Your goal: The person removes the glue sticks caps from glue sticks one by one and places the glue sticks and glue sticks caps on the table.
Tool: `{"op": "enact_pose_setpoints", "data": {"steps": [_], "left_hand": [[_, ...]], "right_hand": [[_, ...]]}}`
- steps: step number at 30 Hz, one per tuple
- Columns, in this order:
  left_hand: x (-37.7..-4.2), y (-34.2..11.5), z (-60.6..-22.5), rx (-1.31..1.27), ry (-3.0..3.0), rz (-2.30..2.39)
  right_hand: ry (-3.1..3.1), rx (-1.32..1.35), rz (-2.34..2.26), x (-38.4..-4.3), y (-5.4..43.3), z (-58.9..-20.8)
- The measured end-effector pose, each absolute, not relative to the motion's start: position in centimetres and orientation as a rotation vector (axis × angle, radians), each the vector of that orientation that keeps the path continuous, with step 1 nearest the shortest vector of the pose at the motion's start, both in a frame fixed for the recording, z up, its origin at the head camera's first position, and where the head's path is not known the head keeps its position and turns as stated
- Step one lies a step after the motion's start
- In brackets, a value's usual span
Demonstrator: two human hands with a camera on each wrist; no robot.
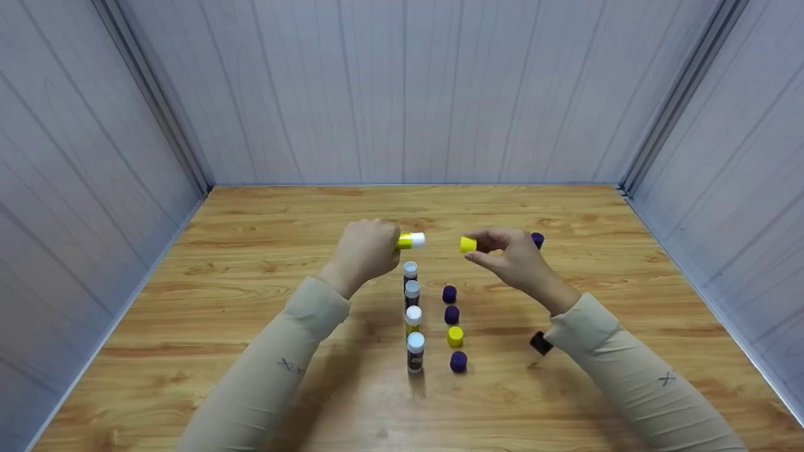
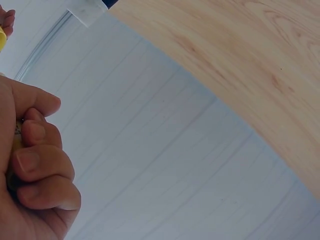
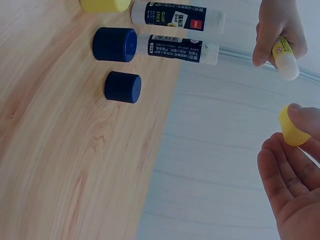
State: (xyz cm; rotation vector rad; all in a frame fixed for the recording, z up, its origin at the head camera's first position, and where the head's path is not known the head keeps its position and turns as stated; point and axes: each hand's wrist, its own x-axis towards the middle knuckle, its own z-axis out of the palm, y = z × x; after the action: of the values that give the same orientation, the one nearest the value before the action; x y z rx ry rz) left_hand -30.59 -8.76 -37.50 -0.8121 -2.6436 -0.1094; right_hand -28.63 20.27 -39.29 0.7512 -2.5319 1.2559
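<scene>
My left hand (image 1: 367, 254) grips a yellow glue stick (image 1: 411, 240) lying sideways in the fist, its white uncapped end pointing right. In the left wrist view the curled fingers (image 2: 42, 165) hide most of it. Across a small gap, my right hand (image 1: 512, 257) pinches a yellow cap (image 1: 468, 244) between thumb and fingertips, level with the glue stick. The right wrist view shows this cap (image 3: 292, 126) apart from the white end of the glue stick (image 3: 286, 62). Below the hands, several uncapped glue sticks (image 1: 415, 358) stand upright in a row.
Right of the row stand several caps: dark blue-purple ones (image 1: 458, 361) and a yellow one (image 1: 455, 336). Another dark cap (image 1: 537, 240) is behind the right hand, and a black cap-like piece (image 1: 541, 343) lies by the right sleeve. Pale panel walls (image 1: 402, 94) enclose the wooden table (image 1: 251, 238).
</scene>
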Motion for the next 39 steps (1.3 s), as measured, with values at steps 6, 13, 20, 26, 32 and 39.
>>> {"op": "enact_pose_setpoints", "data": {"steps": [6,13,20,26,32,39], "left_hand": [[-30.7,-8.9,-37.6,-0.791,-2.652,-0.184],[-30.7,-9.0,-37.5,-0.752,-2.729,-0.336],[-31.0,-9.0,-37.7,-0.681,-2.801,-0.600],[-31.3,-9.1,-37.8,-0.644,-2.799,-0.885],[-31.8,-9.3,-37.8,-0.548,-2.814,-1.297],[-32.1,-9.6,-37.9,-0.552,-2.675,-1.635]], "right_hand": [[-2.557,0.763,1.207,-29.2,20.2,-39.4],[-2.589,0.776,1.134,-29.9,20.3,-39.9],[-2.631,0.787,1.083,-30.7,20.1,-40.7],[-2.694,0.805,0.972,-31.5,19.5,-41.0],[-2.813,0.777,0.915,-32.3,18.9,-41.3],[-2.885,0.850,0.775,-33.1,18.3,-42.1]]}}
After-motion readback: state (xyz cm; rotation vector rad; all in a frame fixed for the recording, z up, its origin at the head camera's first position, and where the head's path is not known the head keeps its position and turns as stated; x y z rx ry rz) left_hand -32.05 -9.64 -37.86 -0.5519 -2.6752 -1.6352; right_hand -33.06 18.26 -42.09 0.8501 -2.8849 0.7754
